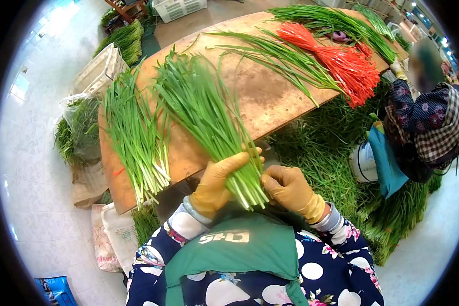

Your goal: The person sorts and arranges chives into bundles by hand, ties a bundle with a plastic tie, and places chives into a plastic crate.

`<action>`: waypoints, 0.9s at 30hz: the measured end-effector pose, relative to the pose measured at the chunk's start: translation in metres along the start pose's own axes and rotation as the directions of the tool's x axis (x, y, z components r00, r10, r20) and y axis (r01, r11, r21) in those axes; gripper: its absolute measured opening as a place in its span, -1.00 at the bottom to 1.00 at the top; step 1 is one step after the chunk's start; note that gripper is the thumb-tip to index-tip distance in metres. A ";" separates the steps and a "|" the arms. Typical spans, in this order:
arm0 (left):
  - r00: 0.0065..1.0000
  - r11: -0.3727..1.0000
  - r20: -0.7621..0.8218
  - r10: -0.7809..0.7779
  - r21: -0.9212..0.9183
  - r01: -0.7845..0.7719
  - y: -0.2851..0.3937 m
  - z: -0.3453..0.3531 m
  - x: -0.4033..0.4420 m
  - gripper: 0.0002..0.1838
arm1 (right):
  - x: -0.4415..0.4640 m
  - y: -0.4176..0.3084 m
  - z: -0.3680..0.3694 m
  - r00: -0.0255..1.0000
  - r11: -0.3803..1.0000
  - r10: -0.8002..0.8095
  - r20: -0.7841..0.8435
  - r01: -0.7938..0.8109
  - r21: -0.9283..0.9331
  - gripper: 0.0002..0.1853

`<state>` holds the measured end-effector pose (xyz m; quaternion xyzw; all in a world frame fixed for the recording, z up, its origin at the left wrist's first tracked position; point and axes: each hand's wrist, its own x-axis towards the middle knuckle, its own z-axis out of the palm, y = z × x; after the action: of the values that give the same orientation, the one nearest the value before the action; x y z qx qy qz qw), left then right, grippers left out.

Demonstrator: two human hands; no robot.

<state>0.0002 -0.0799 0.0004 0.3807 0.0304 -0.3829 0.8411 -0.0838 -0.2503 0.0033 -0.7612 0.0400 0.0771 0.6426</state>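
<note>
A bunch of long green leafy stems (204, 112) lies in my left hand (220, 179), whose yellow-gloved fingers wrap round it near the pale cut ends. Its leaves reach over the wooden table. My right hand (291, 191), also gloved, is closed beside the stem ends, with thumb and fingertips pinched together; what they hold, if anything, is too small to make out. Another green bunch (135, 137) rests on the table to the left. Loose stems (275, 56) and a bundle of red ties (344, 64) lie farther back on the right.
The wooden table (183, 158) curves round ahead. A large heap of greens (326, 148) lies below its right side, near a white bucket (363, 162). A co-worker (426, 117) is at the right. Crates (94, 71) and a bag of greens (81, 125) stand left.
</note>
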 end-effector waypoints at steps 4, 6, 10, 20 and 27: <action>0.984 0.997 -0.164 0.075 0.040 -0.069 -0.005 0.012 -0.001 -0.73 | 0.004 0.006 0.008 0.941 0.970 -0.190 -0.279 0.135 -0.204 -0.80; 0.975 0.991 -0.181 0.127 -0.010 -0.131 -0.005 0.013 0.000 -0.73 | -0.003 0.022 -0.003 0.948 0.989 -0.085 -0.306 0.042 -0.144 -0.82; 0.982 0.992 -0.175 0.070 -0.094 -0.088 0.008 0.012 -0.006 -0.77 | -0.034 0.074 -0.047 0.967 0.621 0.107 -0.231 -0.246 -0.744 -0.64; 0.933 0.745 0.183 0.310 0.563 -0.358 0.013 0.028 -0.025 -0.59 | 0.026 -0.014 -0.007 0.929 0.955 -0.220 0.298 0.144 0.259 -0.16; 0.941 0.645 0.277 0.193 0.687 -0.334 0.019 0.025 -0.040 -0.26 | 0.051 -0.091 0.013 0.970 0.592 -0.234 0.068 0.087 0.801 -0.22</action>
<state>-0.0213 -0.0634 0.0432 0.6462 -0.2545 -0.2688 0.6673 -0.0201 -0.2199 0.0812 -0.3891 -0.0522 0.0560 0.9180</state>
